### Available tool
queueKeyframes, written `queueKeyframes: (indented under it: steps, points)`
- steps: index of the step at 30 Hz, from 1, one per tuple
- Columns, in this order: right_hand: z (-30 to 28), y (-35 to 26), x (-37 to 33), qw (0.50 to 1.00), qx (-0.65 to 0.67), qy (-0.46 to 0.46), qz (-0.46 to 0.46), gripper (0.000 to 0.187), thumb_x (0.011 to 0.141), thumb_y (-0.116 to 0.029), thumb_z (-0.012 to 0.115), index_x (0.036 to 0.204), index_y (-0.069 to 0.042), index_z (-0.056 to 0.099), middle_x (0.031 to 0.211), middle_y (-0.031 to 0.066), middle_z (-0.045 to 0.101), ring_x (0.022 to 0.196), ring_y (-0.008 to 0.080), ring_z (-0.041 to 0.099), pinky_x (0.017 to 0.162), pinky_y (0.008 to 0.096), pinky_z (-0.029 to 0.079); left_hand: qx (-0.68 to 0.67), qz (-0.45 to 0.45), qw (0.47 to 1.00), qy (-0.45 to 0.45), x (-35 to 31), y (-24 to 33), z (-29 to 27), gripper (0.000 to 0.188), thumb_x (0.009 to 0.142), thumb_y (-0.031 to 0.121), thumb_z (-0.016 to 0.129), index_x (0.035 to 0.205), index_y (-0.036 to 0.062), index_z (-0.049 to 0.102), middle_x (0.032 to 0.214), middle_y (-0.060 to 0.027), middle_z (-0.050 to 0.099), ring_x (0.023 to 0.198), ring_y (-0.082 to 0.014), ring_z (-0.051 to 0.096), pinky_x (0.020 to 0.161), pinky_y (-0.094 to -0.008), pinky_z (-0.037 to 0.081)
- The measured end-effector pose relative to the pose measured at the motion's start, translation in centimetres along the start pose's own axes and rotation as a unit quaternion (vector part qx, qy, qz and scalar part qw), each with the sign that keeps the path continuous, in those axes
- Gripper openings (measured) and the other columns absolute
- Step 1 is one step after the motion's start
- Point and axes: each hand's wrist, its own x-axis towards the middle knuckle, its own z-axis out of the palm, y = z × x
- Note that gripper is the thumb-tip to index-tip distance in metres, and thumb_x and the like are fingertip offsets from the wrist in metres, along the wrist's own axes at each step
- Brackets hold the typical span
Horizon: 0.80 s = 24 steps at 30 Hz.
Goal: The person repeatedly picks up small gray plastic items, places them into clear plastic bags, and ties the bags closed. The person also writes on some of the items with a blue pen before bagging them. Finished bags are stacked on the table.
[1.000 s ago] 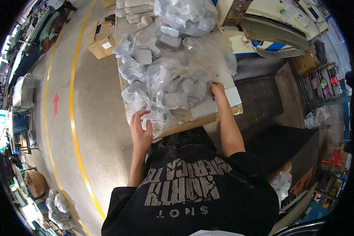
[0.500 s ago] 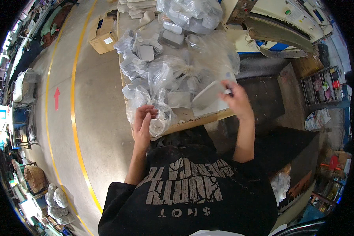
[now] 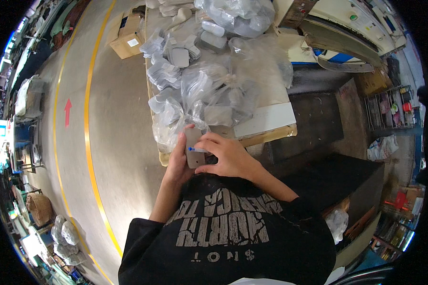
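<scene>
At the table's near edge, close to my chest, my left hand [image 3: 177,159] grips a flat grey-beige piece [image 3: 193,138] with rounded ends. A small dark spot shows near its lower end. My right hand [image 3: 226,156] has a blue-ended pen [image 3: 196,150] pinched in its fingers, lying across the piece. The right thumb reaches to the piece's lower end. Clear plastic bags [image 3: 207,88] with grey pieces in them lie just beyond both hands. To their right, a white sheet or board [image 3: 266,120] rests at the table corner.
Stacks of grey cut pieces [image 3: 164,73] stand along the table's left side. A large filled plastic bag [image 3: 240,16] lies farther back. On the right is a machine [image 3: 337,28] with a curved metal part. A cardboard box [image 3: 127,40] stands left of the table, beside a yellow floor line [image 3: 87,118].
My right hand has come left from above the white sheet, bringing the pen to the grey piece. My left hand has moved slightly right and nearer, and now grips that piece.
</scene>
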Motion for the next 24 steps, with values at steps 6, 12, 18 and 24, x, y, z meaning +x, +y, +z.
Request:
queueKeyframes:
  steps: [6,12,18,24]
  points:
    - [0.3,0.0,0.3,0.999,-0.019,0.013,-0.034,0.036,0.082,-0.03,0.083,0.109,-0.01,0.07,0.111,0.0057,0.066,0.091,0.0307,0.072,0.075,0.042,0.058,-0.059,0.009,0.998,-0.014,0.1,0.1,-1.3,0.051,0.114,0.045,0.031,0.156,0.0161,0.035,0.132,-0.0178,0.06,0.116,-0.0324,0.065,0.095,-0.0459,0.059]
    - [0.1,0.3,0.8,0.996,-0.014,0.065,-0.052,0.031,0.084,-0.028,0.082,0.106,-0.009,0.07,0.103,0.0077,0.071,0.084,0.0309,0.073,0.072,0.0401,0.058,-0.052,0.014,0.997,-0.059,-0.1,0.3,-1.4,0.046,0.115,0.044,0.027,0.152,0.0175,0.034,0.13,-0.0166,0.058,0.114,-0.03,0.064,0.094,-0.0441,0.058]
    - [0.7,-0.5,0.4,0.993,-0.022,0.071,0.092,0.043,0.087,-0.032,0.082,0.113,-0.003,0.067,0.11,0.0136,0.069,0.091,0.0312,0.073,0.077,0.0412,0.058,0.014,0.069,0.997,-0.028,0.1,-0.7,-0.2,0.04,0.115,0.034,0.036,0.15,0.0157,0.034,0.134,-0.0159,0.055,0.119,-0.0283,0.061,0.102,-0.0466,0.054]
    - [1.4,1.0,0.6,0.987,0.096,0.071,0.107,0.044,0.087,-0.025,0.082,0.117,0.001,0.066,0.112,0.0159,0.07,0.093,0.0307,0.073,0.083,0.04,0.057,0.014,0.103,0.994,-0.028,0.4,-0.9,-0.5,0.04,0.112,0.019,0.047,0.149,0.0144,0.033,0.133,-0.0147,0.055,0.121,-0.0259,0.061,0.104,-0.0447,0.053]
